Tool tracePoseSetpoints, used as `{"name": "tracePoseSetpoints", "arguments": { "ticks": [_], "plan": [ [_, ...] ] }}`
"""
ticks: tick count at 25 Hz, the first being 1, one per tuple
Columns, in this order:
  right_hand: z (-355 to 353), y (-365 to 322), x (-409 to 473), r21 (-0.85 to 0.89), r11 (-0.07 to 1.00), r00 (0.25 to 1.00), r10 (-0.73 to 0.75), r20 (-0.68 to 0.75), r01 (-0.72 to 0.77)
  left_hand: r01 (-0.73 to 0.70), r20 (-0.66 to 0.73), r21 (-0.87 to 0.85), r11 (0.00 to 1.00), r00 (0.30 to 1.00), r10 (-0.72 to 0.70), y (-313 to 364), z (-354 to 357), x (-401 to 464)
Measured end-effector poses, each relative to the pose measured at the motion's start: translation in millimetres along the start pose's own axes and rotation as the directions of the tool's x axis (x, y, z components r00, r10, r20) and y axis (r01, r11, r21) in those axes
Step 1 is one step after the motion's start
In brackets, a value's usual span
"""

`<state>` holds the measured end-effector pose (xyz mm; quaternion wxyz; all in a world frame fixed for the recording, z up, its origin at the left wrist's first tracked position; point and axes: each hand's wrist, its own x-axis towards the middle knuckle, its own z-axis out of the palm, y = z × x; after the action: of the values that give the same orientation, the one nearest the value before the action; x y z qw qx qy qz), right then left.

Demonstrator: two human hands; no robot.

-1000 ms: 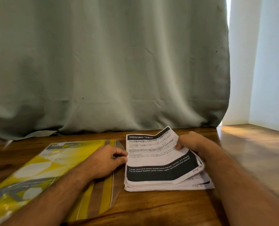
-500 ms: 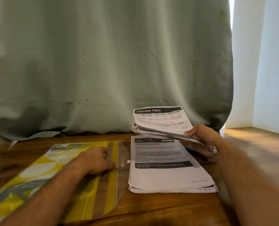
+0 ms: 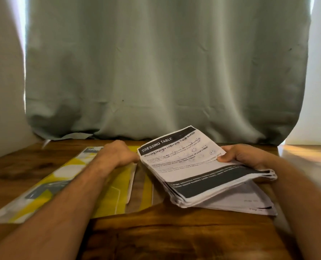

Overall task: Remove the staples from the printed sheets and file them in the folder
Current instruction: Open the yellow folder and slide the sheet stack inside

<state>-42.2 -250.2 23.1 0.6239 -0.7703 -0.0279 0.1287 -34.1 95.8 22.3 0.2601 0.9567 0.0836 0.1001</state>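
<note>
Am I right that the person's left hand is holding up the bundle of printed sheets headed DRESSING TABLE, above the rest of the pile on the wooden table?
Not quite: the head view shows the right hand gripping the lifted bundle of printed sheets. The left hand is at the yellow plastic folder. The rest holds: the bundle is raised above the remaining white pile on the wooden table.

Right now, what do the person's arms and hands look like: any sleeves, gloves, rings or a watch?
Both forearms are bare as far as the frame shows, with no sleeves in view. The left hand and right hand wear no gloves. No watch or wristband shows. The picture is too blurred to tell about rings.
</note>
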Motion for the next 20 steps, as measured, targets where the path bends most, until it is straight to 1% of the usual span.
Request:
{"name": "tracePoseSetpoints", "arguments": {
  "ticks": [2, 3, 7, 8, 11, 13, 17, 18, 20],
  "plan": [
    [-5, 2, -1, -0.027, 0.999, 0.999, 0.019, 0.048, -0.018, 0.020, 0.055, -0.077, 0.997, 0.998, -0.016, -1, -5, 0],
    [-6, 2, -2, -0.023, 0.999, 0.996, 0.029, 0.090, -0.027, 0.028, 0.037, -0.106, 0.994, 0.999, -0.024, -3, -7, 1],
    [2, 0, -9, 0.077, 0.996, 0.974, 0.016, 0.225, -0.034, -0.010, -0.187, -0.130, 0.991, 0.982, -0.015, -6, -17, 1],
    [8, 0, -8, 0.079, 0.996, 0.972, 0.012, 0.235, -0.032, -0.032, -0.231, -0.146, 0.989, 0.973, -0.003, -6, -19, 0],
    [24, 2, 6, 0.081, 0.997, 0.986, -0.006, 0.165, -0.008, -0.104, -0.340, -0.221, 0.970, 0.940, 0.024, -2, -24, -2],
    [35, 2, 16, 0.054, 0.998, 0.993, -0.028, 0.118, 0.022, -0.144, -0.382, -0.238, 0.961, 0.923, 0.044, 0, -27, -3],
    [51, -2, 30, 0.068, 0.996, 0.998, -0.059, 0.031, 0.057, -0.187, -0.352, -0.186, 0.964, 0.929, 0.112, 7, -25, -8],
    [55, -4, 32, 0.054, 0.997, 0.999, -0.051, 0.008, 0.051, -0.202, -0.358, -0.171, 0.964, 0.925, 0.130, 9, -25, -8],
    [63, -8, 40, -0.041, 0.998, 0.996, -0.049, -0.074, 0.046, -0.222, -0.372, -0.159, 0.962, 0.916, 0.150, 13, -24, -10]
  ]
}}
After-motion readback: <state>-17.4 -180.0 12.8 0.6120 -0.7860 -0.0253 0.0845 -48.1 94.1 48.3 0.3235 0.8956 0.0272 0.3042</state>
